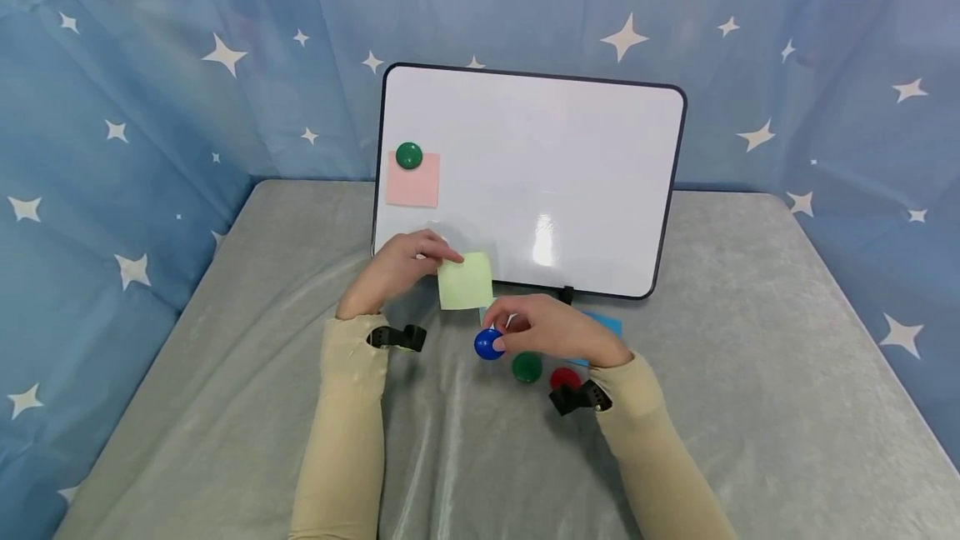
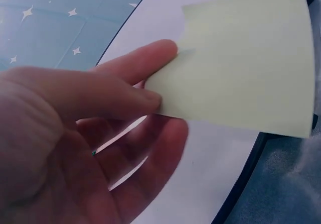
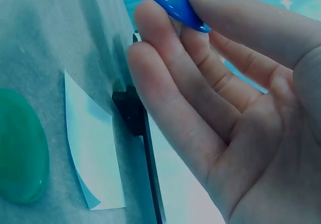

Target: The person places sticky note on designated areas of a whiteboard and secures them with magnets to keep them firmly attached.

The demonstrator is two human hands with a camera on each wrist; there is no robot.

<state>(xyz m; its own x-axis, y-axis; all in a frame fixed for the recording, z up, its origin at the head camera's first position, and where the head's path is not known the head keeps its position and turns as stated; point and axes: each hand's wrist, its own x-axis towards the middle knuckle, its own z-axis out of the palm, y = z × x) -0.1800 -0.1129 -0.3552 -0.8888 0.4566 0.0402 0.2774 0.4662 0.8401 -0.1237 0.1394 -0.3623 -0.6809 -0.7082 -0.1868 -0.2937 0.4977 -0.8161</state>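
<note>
My left hand (image 1: 405,267) pinches a pale yellow-green sticky note (image 1: 465,283) by its corner, in front of the whiteboard's (image 1: 570,165) lower left edge. In the left wrist view, the thumb and fingertips grip the note (image 2: 246,63) while the other fingers curl loosely behind. Between thumb and fingers, my right hand (image 1: 555,327) holds a round blue magnet (image 1: 487,344), just below and right of the note. Under that hand, a green magnet (image 1: 527,367) and a red magnet (image 1: 565,378) lie on the grey cloth. A blue sticky note (image 1: 603,325) is partly hidden behind the right hand.
On the whiteboard's left side, a green magnet (image 1: 408,156) sits over the top of a pink sticky note (image 1: 412,182). The board leans on a black stand foot (image 1: 566,294) on the grey cloth (image 1: 247,357). A blue star-patterned curtain (image 1: 300,65) hangs behind.
</note>
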